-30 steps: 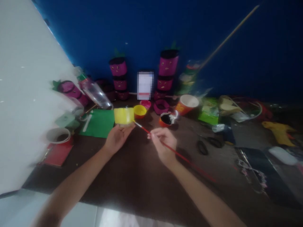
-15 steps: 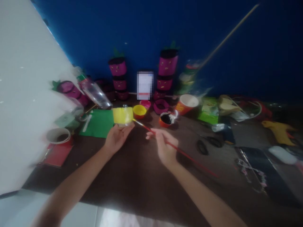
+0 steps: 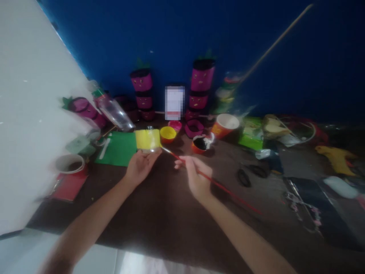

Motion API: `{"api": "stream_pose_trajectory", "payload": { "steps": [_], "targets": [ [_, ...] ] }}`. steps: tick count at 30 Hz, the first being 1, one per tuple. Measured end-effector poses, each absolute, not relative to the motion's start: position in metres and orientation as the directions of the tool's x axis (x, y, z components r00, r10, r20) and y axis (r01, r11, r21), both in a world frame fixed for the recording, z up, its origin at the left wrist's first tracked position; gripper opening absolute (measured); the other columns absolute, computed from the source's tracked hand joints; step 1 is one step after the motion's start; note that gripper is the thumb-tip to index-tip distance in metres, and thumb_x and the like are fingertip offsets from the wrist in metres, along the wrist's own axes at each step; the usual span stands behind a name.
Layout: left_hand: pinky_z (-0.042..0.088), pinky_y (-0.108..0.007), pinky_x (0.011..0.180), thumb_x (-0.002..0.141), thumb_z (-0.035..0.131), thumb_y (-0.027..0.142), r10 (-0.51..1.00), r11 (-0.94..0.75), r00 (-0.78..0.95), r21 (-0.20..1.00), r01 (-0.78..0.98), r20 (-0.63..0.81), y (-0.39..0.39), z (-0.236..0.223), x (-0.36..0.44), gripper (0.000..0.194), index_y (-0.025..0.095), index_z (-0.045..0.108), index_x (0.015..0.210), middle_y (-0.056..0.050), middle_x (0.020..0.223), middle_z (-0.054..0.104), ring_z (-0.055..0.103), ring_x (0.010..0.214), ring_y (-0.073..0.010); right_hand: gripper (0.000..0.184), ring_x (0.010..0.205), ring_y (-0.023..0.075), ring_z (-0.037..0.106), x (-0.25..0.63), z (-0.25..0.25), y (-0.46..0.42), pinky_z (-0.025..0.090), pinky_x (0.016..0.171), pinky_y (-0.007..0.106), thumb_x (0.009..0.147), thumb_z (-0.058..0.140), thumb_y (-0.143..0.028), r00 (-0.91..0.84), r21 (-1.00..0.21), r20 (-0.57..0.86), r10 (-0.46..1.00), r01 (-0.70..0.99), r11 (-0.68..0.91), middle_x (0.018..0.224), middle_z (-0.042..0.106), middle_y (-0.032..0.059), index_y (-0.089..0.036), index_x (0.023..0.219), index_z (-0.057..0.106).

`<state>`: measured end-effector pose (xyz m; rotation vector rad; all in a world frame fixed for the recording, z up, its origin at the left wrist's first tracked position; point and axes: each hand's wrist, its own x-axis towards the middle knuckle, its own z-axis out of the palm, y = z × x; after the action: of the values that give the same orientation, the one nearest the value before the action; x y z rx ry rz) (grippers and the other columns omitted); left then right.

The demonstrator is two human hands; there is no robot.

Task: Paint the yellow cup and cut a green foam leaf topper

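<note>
My left hand point(image 3: 139, 167) grips a yellow painted cup-like piece point(image 3: 147, 139) from below, just above the dark table point(image 3: 159, 213). A thin red paintbrush point(image 3: 205, 177) is pinched in my right hand point(image 3: 195, 177). Its tip points left and touches the yellow piece's right edge. The brush handle runs back to the right over the table. A small yellow paint pot point(image 3: 168, 134) stands right behind the brush tip.
A green sheet point(image 3: 118, 148) lies left of the yellow piece. A black paint pot point(image 3: 201, 144), an orange paper cup point(image 3: 225, 126), scissors point(image 3: 252, 173) and stacked pink painted pots point(image 3: 199, 89) stand behind. A white wall point(image 3: 31, 114) borders the left.
The yellow piece has shifted slightly left in my left hand. My right hand has moved a little up and left, keeping the brush tip at the piece's edge.
</note>
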<state>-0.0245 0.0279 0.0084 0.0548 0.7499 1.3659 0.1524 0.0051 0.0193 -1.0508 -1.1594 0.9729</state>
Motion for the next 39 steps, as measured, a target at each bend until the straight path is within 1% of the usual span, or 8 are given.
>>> {"api": "stream_pose_trajectory", "payload": {
  "steps": [3,6,9,13,24,28,33,39],
  "targets": [
    [0.051,-0.033,0.092,0.090,0.037,0.025,0.881,0.246,0.015,0.431,-0.868,-0.473,0.028,0.008,-0.026,0.047,-0.004,0.041,0.127,-0.022,0.101,0.068,0.066,0.101,-0.0252,0.024,0.057,0.0142,0.067,0.155,0.018,0.005,0.058,0.058,0.029,0.089,0.052,-0.035,0.159,-0.969,0.235,0.959,-0.034,0.243,0.067,0.071,0.0019,-0.019,0.080,0.067],
    [0.054,-0.030,0.085,0.090,0.037,0.030,0.866,0.302,0.087,0.378,-0.875,-0.492,0.029,0.007,-0.031,0.054,-0.003,0.035,0.132,-0.020,0.099,0.069,0.068,0.096,-0.0238,0.017,0.063,0.0150,0.069,0.157,0.017,0.003,0.059,0.062,0.030,0.087,0.055,-0.032,0.191,-0.963,0.254,0.948,-0.043,0.266,0.074,0.072,0.0028,-0.020,0.087,0.067],
    [0.055,-0.026,0.079,0.089,0.037,0.038,0.857,0.350,0.167,0.313,-0.883,-0.487,0.029,0.007,-0.036,0.062,-0.004,0.032,0.135,-0.019,0.095,0.070,0.070,0.088,-0.0217,0.012,0.068,0.0152,0.069,0.157,0.018,0.001,0.059,0.065,0.029,0.083,0.060,-0.027,0.139,-0.953,0.289,0.947,-0.047,0.298,0.080,0.071,0.0033,-0.021,0.090,0.068],
    [0.055,-0.023,0.074,0.088,0.038,0.041,0.856,0.384,0.231,0.269,-0.884,-0.463,0.027,0.008,-0.038,0.065,-0.005,0.033,0.134,-0.019,0.093,0.070,0.070,0.082,-0.0197,0.012,0.068,0.0140,0.067,0.154,0.022,-0.002,0.058,0.066,0.028,0.083,0.059,-0.020,0.070,-0.933,0.357,0.931,-0.015,0.359,0.078,0.069,0.0023,-0.022,0.086,0.070],
    [0.056,-0.022,0.066,0.089,0.035,0.043,0.843,0.361,0.195,0.258,-0.896,-0.502,0.027,0.013,-0.035,0.065,-0.005,0.034,0.133,-0.016,0.080,0.070,0.069,0.074,-0.0195,0.018,0.064,0.0127,0.064,0.154,0.030,-0.004,0.053,0.062,0.026,0.084,0.055,-0.015,-0.008,-0.904,0.423,0.906,0.056,0.423,0.070,0.067,0.0014,-0.020,0.076,0.069],
    [0.056,-0.022,0.065,0.089,0.031,0.044,0.829,0.374,0.199,0.253,-0.892,-0.523,0.028,0.017,-0.033,0.064,-0.007,0.039,0.128,-0.017,0.079,0.069,0.070,0.072,-0.0197,0.017,0.066,0.0126,0.064,0.153,0.031,-0.003,0.053,0.063,0.025,0.084,0.054,-0.016,0.012,-0.903,0.423,0.906,0.079,0.421,0.072,0.067,0.0017,-0.020,0.079,0.069],
    [0.057,-0.025,0.063,0.090,0.030,0.041,0.834,0.351,0.179,0.250,-0.902,-0.522,0.028,0.018,-0.032,0.058,-0.003,0.041,0.126,-0.016,0.081,0.069,0.069,0.070,-0.0198,0.017,0.065,0.0128,0.063,0.152,0.030,-0.003,0.052,0.062,0.025,0.084,0.054,-0.016,-0.020,-0.898,0.431,0.902,0.084,0.431,0.070,0.066,0.0020,-0.019,0.075,0.068],
    [0.056,-0.023,0.064,0.089,0.031,0.044,0.834,0.391,0.231,0.240,-0.889,-0.502,0.027,0.012,-0.035,0.063,-0.006,0.040,0.126,-0.018,0.081,0.068,0.069,0.072,-0.0200,0.016,0.066,0.0126,0.064,0.153,0.028,-0.003,0.053,0.063,0.025,0.084,0.054,-0.016,-0.004,-0.906,0.419,0.908,0.055,0.419,0.072,0.066,0.0017,-0.019,0.079,0.068]
  ]
}}
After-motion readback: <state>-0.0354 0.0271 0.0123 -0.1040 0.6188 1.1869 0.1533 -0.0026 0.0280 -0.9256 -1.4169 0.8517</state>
